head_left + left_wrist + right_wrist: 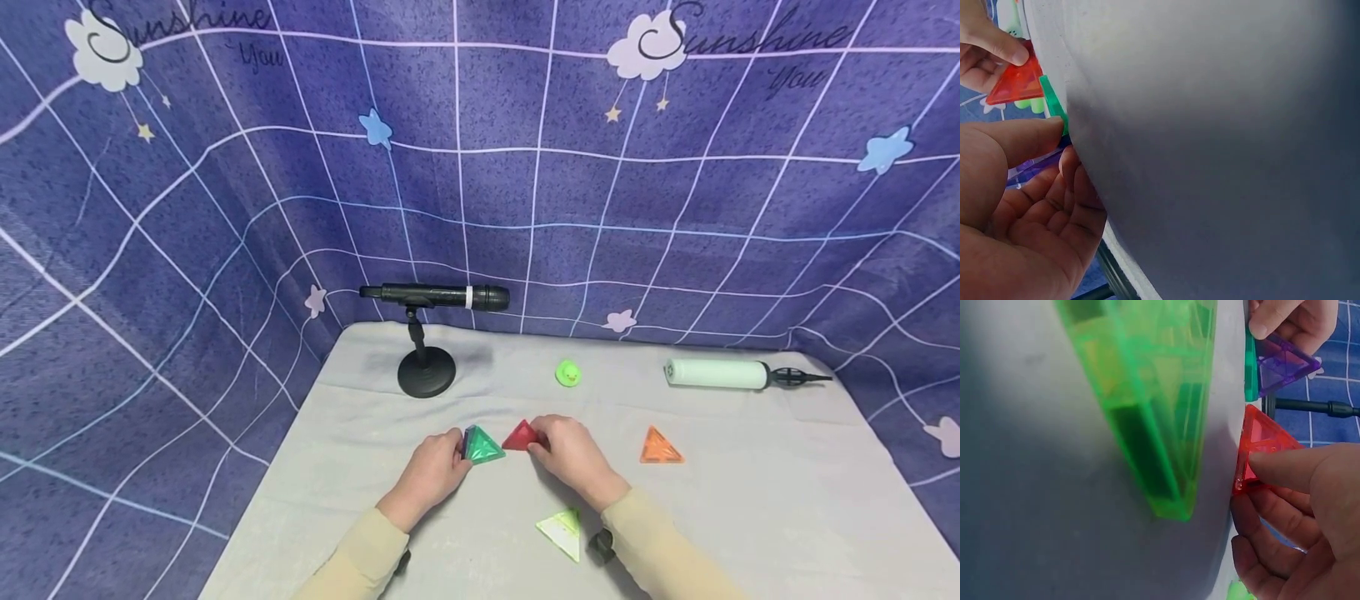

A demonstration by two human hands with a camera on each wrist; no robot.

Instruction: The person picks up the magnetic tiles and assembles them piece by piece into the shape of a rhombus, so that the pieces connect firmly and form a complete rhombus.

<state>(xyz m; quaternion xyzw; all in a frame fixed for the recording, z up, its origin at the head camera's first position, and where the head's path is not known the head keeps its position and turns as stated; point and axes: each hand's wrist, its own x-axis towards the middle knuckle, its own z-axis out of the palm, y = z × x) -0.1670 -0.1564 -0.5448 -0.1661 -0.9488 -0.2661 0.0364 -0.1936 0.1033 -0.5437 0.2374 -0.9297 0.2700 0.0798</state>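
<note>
My left hand [433,471] pinches a purple triangular tile [1282,367] between thumb and fingers. The purple tile stands up along one edge of a green translucent triangular tile [484,448], which lies on the table. My right hand [573,454] grips a red triangular tile [520,436] by its right side, thumb on its face; the tile stands tilted up from the cloth. In the head view, a corner of the green tile comes close to the red tile's lower left corner.
A yellow-green triangular tile [562,533] lies beside my right forearm, an orange one [662,448] farther right. Behind are a black microphone [450,296] on a round-based stand [426,372], a small green duck [568,373] and a mint hand pump [716,373]. A patterned blue curtain [525,192] hangs behind.
</note>
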